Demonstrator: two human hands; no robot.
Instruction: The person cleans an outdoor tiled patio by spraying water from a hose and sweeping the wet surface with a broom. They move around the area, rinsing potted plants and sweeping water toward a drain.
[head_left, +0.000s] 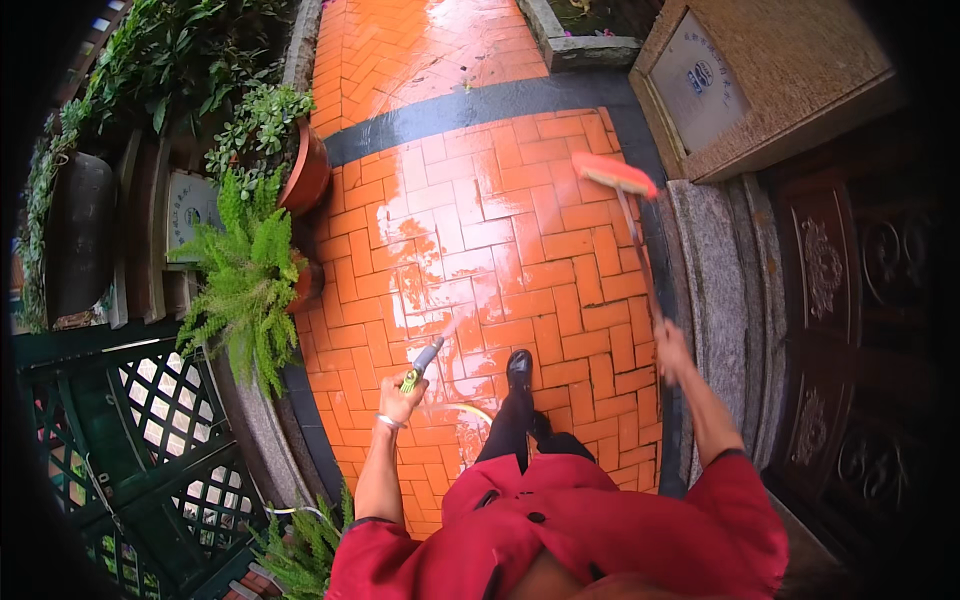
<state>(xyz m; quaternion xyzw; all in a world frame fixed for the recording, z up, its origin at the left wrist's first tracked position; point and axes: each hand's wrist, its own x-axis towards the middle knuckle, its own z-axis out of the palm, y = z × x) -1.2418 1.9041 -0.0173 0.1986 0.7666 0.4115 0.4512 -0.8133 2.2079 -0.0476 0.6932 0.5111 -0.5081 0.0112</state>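
My left hand (400, 397) is closed around a hose spray gun (424, 361) with a grey barrel and a yellow-green part. A pale water spray leaves its nozzle, pointing up and to the right over the floor. A light-coloured hose (469, 409) curves from near that hand toward my legs. On the right, my right hand (673, 352) grips the long handle of a broom or floor brush. The red brush head (615, 175) is at the far end, over the orange herringbone brick floor (555, 300). Wet bricks reflect the light.
Potted plants (304, 172) and a green fern (251, 277) line the left side, above a green lattice gate (112, 442). Stone steps (720, 300), a stone pillar (780, 67) and a dark carved door (817, 262) stand at right. A dark tile band (450, 109) crosses the floor.
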